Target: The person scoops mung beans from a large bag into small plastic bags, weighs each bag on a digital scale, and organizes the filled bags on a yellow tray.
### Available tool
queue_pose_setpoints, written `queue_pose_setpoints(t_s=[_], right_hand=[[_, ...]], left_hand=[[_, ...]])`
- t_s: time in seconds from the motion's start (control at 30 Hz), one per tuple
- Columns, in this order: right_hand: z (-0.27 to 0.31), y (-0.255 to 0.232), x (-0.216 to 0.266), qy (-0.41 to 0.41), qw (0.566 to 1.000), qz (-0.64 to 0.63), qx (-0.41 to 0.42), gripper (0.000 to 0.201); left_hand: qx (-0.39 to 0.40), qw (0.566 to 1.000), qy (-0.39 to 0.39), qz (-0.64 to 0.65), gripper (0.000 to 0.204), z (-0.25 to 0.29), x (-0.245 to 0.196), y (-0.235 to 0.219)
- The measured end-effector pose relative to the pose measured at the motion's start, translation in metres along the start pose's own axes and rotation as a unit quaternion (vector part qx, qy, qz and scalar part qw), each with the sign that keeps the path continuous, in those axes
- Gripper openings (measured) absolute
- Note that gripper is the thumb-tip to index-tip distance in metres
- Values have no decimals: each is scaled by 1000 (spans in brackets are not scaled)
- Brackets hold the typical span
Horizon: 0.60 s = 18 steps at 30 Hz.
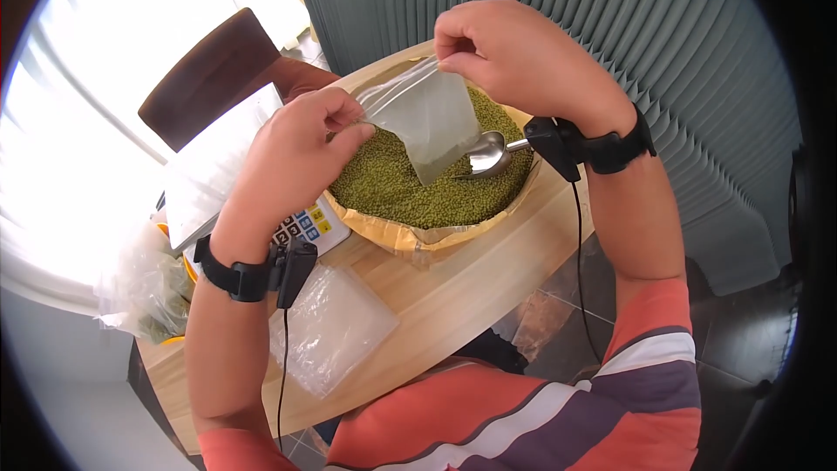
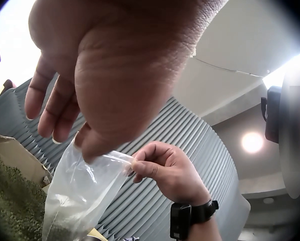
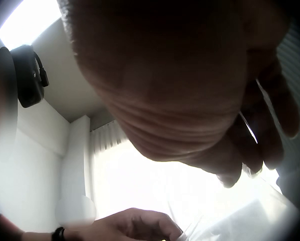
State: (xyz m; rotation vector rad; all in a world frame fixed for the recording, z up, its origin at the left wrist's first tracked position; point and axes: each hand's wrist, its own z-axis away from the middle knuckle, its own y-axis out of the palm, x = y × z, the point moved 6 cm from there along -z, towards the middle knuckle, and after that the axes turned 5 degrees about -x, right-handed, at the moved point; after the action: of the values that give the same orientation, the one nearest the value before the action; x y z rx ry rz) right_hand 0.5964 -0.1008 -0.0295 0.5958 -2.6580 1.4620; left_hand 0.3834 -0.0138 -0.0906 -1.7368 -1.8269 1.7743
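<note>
A clear zip-top plastic bag (image 1: pixel 433 122) hangs between both hands over a large paper sack (image 1: pixel 397 238) full of green beans (image 1: pixel 392 187). My left hand (image 1: pixel 301 144) pinches one top corner between thumb and fingers. At the other top corner, my right hand (image 1: pixel 501 52) pinches the zip edge. In the left wrist view the bag (image 2: pixel 77 191) looks slack, its lower part in front of the beans. A metal scoop (image 1: pixel 490 155) lies on the beans, its handle toward the right and its bowl beside the bag's bottom edge.
A stack of flat plastic bags (image 1: pixel 336 327) lies on the wooden table (image 1: pixel 453 296) near the front edge. Left of the sack stands a scale with a keypad (image 1: pixel 305 225). Filled clear bags (image 1: pixel 148 288) sit farther left. A brown chair (image 1: pixel 214 78) and a grey pleated screen (image 1: pixel 558 0) stand behind.
</note>
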Motion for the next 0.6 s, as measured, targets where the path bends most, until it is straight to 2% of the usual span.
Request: queue_pose_setpoints(t_s=[0.03,0.1,0.2,0.3,0.4,0.43,0.5,0.6], right_hand=[[0,-3,2,-1,1000,0,0,10],[2,-9,6,14,1000,-2,4,10],[3,-12,8,27,1000,-12,-1,11],[3,-13,12,33,999,-18,-30,13],[3,-10,17,37,998,-23,-42,13],[3,-10,18,35,998,-24,-43,13],[6,-10,22,10,999,-32,-41,13],[15,-3,23,-17,997,-75,-1,14]], left_hand=[[-1,1000,0,0,14,-2,1,1],[-60,997,-20,42,16,-7,6,-4],[-83,994,-1,70,15,-13,3,-6],[-45,997,30,59,15,-11,-11,-3],[-21,997,11,73,15,-9,-12,2],[-23,997,12,72,15,-10,-12,-1],[-94,994,6,48,15,-15,-9,-14],[-77,995,17,67,14,-17,-20,-19]])
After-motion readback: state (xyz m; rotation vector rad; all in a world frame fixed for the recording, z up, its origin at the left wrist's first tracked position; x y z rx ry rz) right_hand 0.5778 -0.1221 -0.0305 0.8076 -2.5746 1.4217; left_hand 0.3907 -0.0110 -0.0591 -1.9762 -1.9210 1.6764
